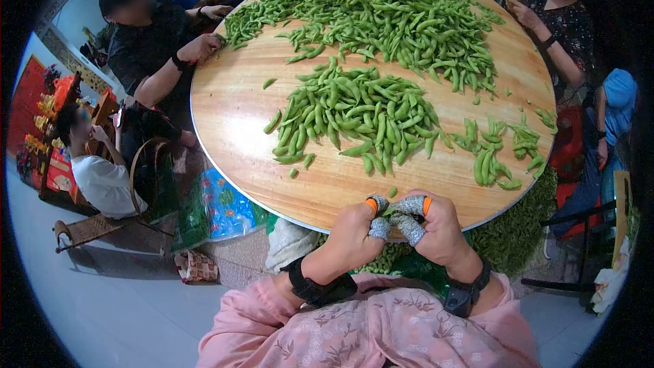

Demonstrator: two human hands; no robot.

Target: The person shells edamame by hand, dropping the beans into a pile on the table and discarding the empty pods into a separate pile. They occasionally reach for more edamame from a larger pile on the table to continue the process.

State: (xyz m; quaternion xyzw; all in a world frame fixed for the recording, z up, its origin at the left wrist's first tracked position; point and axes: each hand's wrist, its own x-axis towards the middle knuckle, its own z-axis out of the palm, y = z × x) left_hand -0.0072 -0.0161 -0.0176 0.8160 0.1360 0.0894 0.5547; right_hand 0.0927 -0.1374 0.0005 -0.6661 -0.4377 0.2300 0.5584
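At the near edge of the round wooden table [286, 191], my left hand [355, 232] and my right hand [443, 230] meet fingertip to fingertip. Both are closed, with grey knitted covers and orange bands on the fingers. Between the fingertips shows a bit of a green soybean pod [388, 212], mostly hidden by the fingers. Just beyond lies a small heap of green soybean pods [361, 112], with a few loose pods around it. Some flatter green pods [487, 163] are scattered to the right.
A large pile of pods [395, 13] covers the far side. Co-workers sit at the left [153, 48] and right [555, 20] of the table. Another person [102, 177] sits on a chair at far left. More green pods [514, 232] lie below the table's right edge.
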